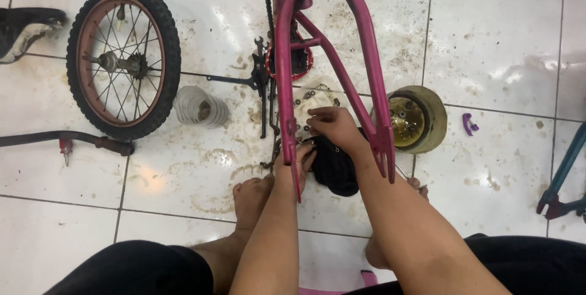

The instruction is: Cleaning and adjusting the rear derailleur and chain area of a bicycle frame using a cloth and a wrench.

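A pink bicycle frame (360,39) lies on the tiled floor, its rear forks pointing toward me. My left hand (294,159) sits under the left fork beside a black rag (334,167), fingers curled; what it holds is hidden. My right hand (332,125) reaches between the forks, fingertips pinching at a white plastic tray (317,90) with small metal parts in it. The chain (266,2) and black crank (259,81) lie just left of the frame.
A small wheel with black tyre (124,60) lies at the left, a clear ribbed plastic piece (200,107) beside it. A black bar with red fitting (67,141) is at far left. A greasy round tin (416,119), a purple clip (469,124) and a teal frame (564,173) are right.
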